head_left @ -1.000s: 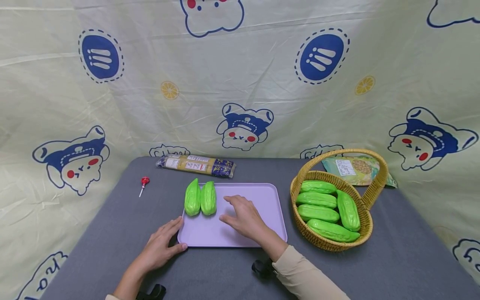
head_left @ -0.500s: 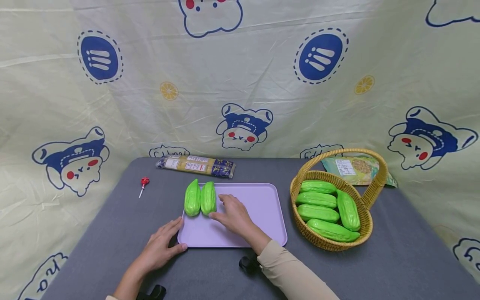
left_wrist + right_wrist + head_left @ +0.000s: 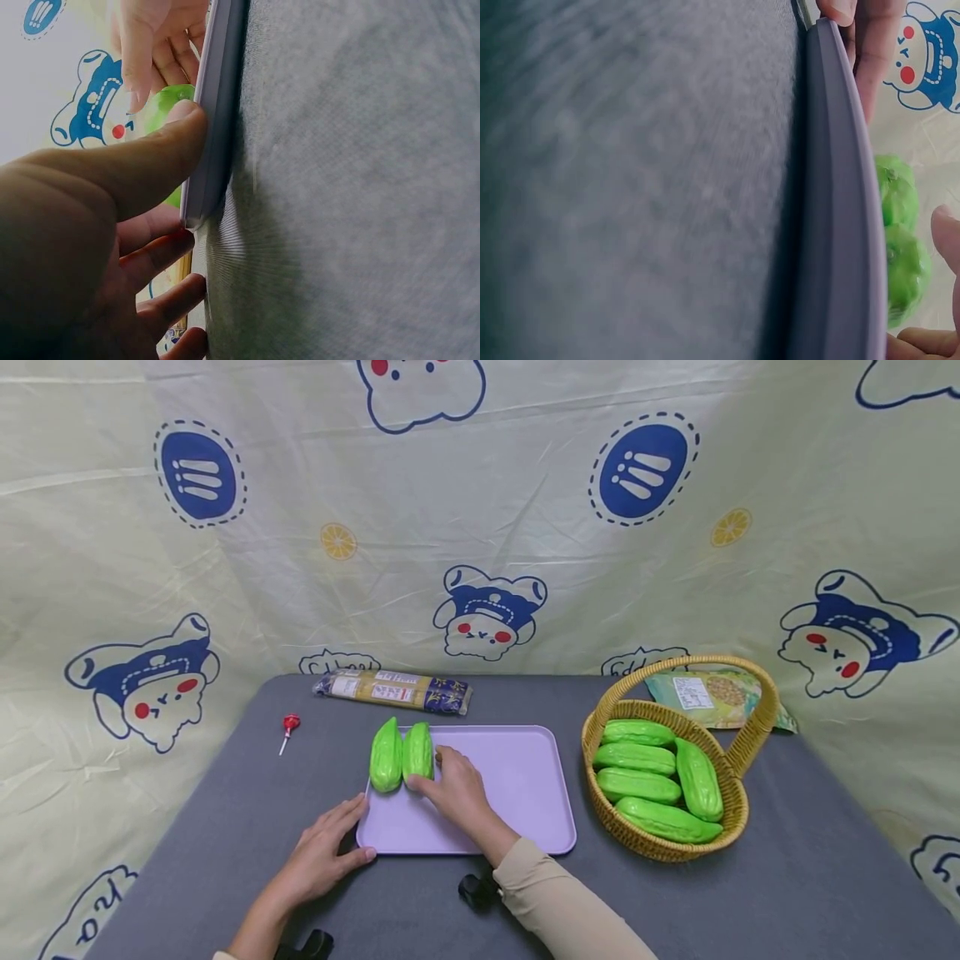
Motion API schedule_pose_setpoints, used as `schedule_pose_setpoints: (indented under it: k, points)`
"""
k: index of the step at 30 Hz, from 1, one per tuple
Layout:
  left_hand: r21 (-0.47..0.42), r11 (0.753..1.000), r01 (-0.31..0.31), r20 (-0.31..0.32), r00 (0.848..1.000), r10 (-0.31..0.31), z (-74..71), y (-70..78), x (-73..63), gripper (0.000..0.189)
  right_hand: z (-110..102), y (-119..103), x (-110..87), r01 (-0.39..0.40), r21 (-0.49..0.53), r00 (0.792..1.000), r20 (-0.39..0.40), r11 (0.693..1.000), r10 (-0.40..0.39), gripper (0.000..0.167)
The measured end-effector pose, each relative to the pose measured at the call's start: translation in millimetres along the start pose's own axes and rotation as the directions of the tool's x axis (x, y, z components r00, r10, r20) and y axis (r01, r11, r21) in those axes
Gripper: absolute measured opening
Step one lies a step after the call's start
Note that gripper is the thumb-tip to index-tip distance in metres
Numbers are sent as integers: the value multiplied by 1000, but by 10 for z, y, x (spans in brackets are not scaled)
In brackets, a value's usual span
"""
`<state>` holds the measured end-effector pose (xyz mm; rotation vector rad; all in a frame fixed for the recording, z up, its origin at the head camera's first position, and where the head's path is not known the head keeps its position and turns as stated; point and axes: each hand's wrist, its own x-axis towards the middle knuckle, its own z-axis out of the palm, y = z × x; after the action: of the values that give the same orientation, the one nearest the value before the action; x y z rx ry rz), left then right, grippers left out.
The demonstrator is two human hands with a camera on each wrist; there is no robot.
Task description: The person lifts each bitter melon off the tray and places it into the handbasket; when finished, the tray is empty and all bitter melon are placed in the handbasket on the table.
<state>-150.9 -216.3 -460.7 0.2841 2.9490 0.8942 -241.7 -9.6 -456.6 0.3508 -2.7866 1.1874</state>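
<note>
Two bright green ridged gourds lie side by side at the left end of a lilac tray (image 3: 495,827), the left gourd (image 3: 386,756) close against the right gourd (image 3: 417,752). My right hand (image 3: 459,793) is at the right gourd, thumb by its near end and fingers along its right side. In the right wrist view a small gap shows between that thumb (image 3: 946,232) and the green gourds. My left hand (image 3: 322,847) holds the tray's near left corner, thumb at the front rim and fingers at the left side.
A wicker basket (image 3: 592,777) with several green gourds stands right of the tray. Behind it lies a green food packet (image 3: 720,697). A long noodle-like packet (image 3: 393,690) is behind the tray, and a red lollipop (image 3: 291,722) lies at left on the grey table (image 3: 225,827).
My right hand has moved left across the tray, from its middle to the side of the right gourd. The left hand, tray and gourds have stayed in place.
</note>
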Motion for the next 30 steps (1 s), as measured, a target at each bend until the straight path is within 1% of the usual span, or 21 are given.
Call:
schedule_pose_setpoints:
  k: [8, 15, 24, 30]
  points:
    - [2, 1000, -5, -8, 1000, 5, -2, -4, -2, 69, 72, -50, 14, -24, -54, 998, -57, 998, 21, 70]
    - [7, 1000, -12, -14, 1000, 12, 7, -4, -2, 69, 125, -79, 22, -38, -123, 993, -114, 992, 24, 70]
    - [12, 1000, -21, -19, 1000, 22, 2, -4, -6, 69, 135, -93, 20, -45, -151, 992, -127, 988, 25, 69]
    - [9, 1000, -14, -11, 1000, 14, 5, -6, -5, 69, 136, -84, 22, -65, -156, 990, -133, 986, 45, 64]
